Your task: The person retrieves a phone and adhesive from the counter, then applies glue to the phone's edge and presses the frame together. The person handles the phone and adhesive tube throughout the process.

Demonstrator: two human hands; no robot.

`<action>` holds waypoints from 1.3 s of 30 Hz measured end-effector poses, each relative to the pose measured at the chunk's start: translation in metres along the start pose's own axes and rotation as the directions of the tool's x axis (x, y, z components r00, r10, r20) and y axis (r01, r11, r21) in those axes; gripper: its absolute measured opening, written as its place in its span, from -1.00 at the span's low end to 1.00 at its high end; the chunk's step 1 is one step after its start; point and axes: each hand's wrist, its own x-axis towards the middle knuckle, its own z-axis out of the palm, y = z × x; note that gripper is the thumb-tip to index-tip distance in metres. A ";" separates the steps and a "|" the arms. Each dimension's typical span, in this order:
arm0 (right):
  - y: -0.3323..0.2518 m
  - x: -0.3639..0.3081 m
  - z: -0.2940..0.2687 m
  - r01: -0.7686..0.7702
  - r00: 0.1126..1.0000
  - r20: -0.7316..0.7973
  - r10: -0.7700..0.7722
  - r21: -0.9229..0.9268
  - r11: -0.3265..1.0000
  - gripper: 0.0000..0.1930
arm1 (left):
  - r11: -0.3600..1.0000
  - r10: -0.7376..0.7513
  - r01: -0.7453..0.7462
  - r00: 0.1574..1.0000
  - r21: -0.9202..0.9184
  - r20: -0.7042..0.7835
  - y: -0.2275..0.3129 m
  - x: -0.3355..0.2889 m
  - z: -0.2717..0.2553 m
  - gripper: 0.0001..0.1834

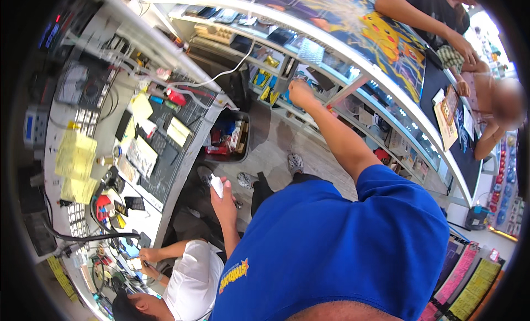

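My left hand point(224, 203) is closed around a small white bottle with a pointed tip point(217, 186), held upright above the floor beside the workbench. My right arm stretches out to the open shelves point(265, 42) under the glass counter. There my right hand point(301, 93) has its fingers curled in, at the shelf edge beside a compartment of yellow and blue packets point(268, 81). Whatever its fingers hold, if anything, is hidden.
A bin point(240, 139) of red and white packages stands between bench and counter. On the left, a cluttered workbench point(182, 147) holds papers and tools. A person in a white shirt point(193, 282) works there. Across the counter, people lean by a colourful cartoon mat point(381, 36).
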 end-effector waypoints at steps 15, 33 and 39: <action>-0.061 -0.198 -0.131 -0.035 0.821 0.227 -0.524 0.936 0.351 -0.58 | 0.936 0.351 -0.296 0.766 -0.189 0.538 0.071 0.023 0.153 -0.25; 0.133 -0.444 -0.361 -0.052 0.981 -0.108 0.160 0.648 0.759 -0.68 | 0.918 0.324 -0.261 0.063 -0.298 0.944 0.209 -0.187 0.416 -0.75; 0.224 -0.478 -0.444 -0.153 0.974 -0.093 0.205 0.395 0.906 -0.57 | 0.738 0.373 -0.596 -0.031 -0.317 0.927 0.229 -0.250 0.499 -0.82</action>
